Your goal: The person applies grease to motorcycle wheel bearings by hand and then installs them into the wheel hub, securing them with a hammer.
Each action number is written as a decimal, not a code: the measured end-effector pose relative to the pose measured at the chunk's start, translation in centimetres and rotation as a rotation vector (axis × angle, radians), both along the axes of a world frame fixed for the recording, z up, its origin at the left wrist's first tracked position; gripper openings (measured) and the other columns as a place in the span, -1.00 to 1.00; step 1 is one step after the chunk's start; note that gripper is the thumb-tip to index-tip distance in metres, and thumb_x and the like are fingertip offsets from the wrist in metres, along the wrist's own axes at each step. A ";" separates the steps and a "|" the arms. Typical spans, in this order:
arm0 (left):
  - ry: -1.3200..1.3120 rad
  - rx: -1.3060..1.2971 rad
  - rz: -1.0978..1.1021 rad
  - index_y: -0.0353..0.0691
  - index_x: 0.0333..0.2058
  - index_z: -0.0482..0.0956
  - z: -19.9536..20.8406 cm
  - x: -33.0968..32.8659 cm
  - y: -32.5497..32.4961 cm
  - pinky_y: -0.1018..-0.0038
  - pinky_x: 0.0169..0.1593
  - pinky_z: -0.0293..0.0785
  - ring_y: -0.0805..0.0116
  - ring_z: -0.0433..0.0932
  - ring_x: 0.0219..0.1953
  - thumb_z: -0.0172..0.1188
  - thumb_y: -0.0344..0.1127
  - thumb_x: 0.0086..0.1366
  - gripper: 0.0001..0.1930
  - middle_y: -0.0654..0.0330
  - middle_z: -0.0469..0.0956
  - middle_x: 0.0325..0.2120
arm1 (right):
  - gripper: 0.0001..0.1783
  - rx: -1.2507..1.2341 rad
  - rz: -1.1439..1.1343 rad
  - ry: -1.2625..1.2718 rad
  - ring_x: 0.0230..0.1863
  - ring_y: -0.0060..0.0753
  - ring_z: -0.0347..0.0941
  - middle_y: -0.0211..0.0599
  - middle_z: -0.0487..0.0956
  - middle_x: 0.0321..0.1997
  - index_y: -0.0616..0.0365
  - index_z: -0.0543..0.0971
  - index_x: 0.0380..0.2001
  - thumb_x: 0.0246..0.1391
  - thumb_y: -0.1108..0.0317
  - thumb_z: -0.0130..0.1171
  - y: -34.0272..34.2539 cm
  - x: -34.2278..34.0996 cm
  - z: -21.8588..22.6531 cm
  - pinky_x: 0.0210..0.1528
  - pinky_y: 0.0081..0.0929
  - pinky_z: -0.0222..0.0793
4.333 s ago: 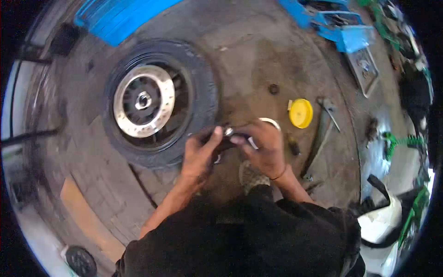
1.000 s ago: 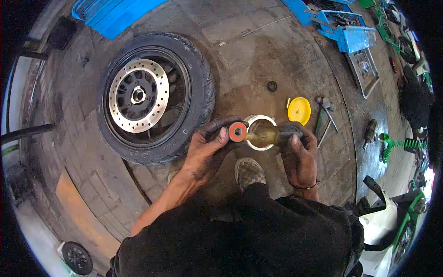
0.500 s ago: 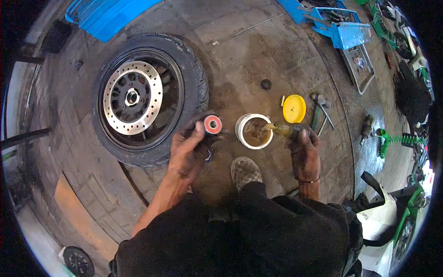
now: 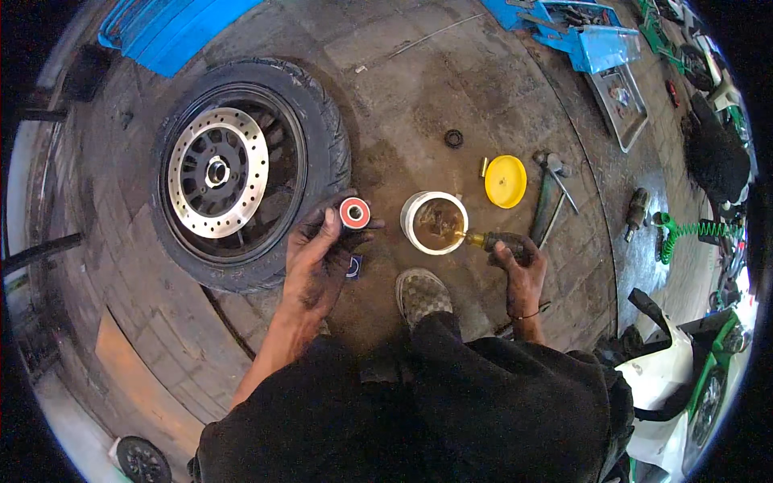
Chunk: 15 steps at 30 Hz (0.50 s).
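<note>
My left hand holds a ball bearing with a red seal between thumb and fingers, its face turned up. The wheel with its tyre and drilled brake disc lies flat just left of that hand. My right hand is closed round the amber handle of a screwdriver. Its tip reaches over the right rim of a round white tub with brown grease inside. How deep the tip goes is hard to see. My shoe stands just below the tub.
A yellow lid lies beyond my right hand, beside a small brass-coloured sleeve and a hammer. A black ring lies farther off. Blue toolbox, metal tray and green coiled hose are at the right.
My right hand has lowered slightly, and the screwdriver tip has shifted to the tub's right rim. The bearing stays in my left hand. The whole view has shifted a little.
</note>
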<state>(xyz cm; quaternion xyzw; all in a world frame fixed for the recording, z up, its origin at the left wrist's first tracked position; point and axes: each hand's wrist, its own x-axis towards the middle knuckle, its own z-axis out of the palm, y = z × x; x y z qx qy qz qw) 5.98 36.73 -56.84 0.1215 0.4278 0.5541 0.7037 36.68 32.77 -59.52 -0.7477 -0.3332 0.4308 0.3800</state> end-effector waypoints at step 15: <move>-0.008 -0.042 -0.022 -0.47 0.09 0.42 0.1 -0.4 0.0 0.33 -0.07 0.61 0.13 0.65 -0.11 0.22 -0.10 0.35 -0.46 -0.01 0.61 -0.12 | -0.62 -0.025 0.057 -0.188 -0.44 -0.50 0.57 -0.22 0.67 -0.38 0.37 0.62 -0.21 0.00 0.28 0.45 0.3 -0.1 3.2 -0.30 -0.53 0.49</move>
